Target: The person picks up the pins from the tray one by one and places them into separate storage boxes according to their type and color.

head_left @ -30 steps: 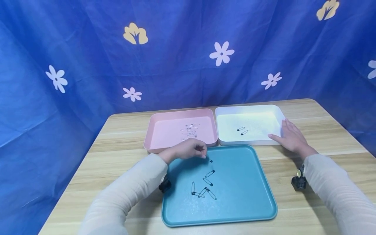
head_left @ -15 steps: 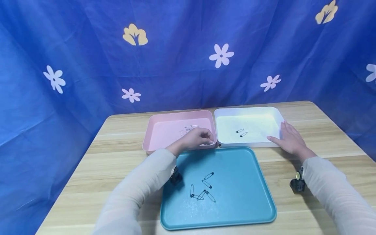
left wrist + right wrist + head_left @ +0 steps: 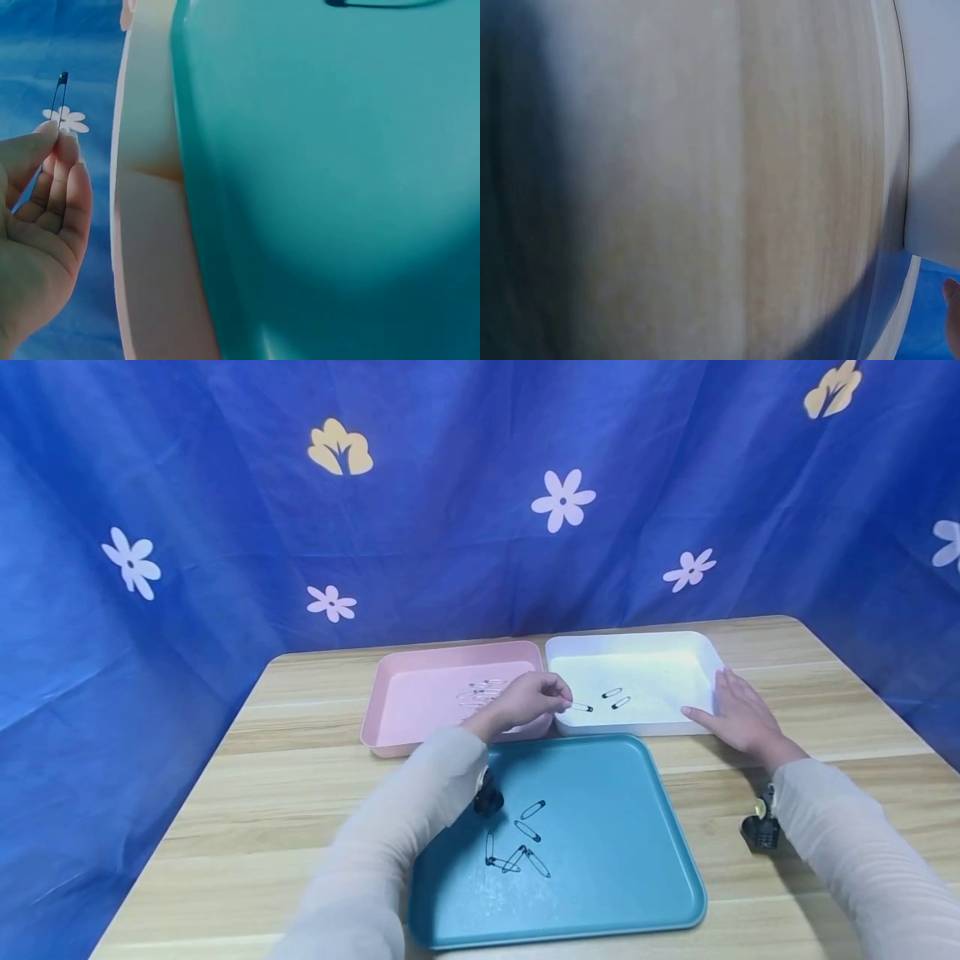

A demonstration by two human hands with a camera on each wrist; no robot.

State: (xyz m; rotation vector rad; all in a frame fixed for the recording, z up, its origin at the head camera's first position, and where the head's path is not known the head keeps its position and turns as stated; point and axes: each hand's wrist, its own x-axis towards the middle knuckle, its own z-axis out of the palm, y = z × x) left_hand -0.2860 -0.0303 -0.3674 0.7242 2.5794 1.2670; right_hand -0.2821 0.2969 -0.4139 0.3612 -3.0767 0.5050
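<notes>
My left hand (image 3: 534, 697) pinches a black safety pin (image 3: 581, 707) by one end and holds it over the left edge of the white tray (image 3: 708, 647). In the left wrist view the pin (image 3: 59, 96) sticks up from my fingertips (image 3: 60, 146). Two black pins (image 3: 618, 697) lie inside the white tray. My right hand (image 3: 738, 714) rests flat against that tray's right front corner. Several black pins (image 3: 517, 847) lie on the teal tray (image 3: 637, 877). Silver pins (image 3: 480, 693) lie in the pink tray (image 3: 390, 714).
The three trays sit on a wooden table (image 3: 285, 793) with a blue flowered cloth (image 3: 450, 485) behind it. A black wrist camera mount (image 3: 759, 828) hangs under my right sleeve. The right wrist view shows blurred table wood (image 3: 705, 187) and a white tray edge (image 3: 930, 150).
My left hand lifted a black pin from the teal tray and carried it back and right, past the pink tray to the white tray's edge. The right hand stayed put.
</notes>
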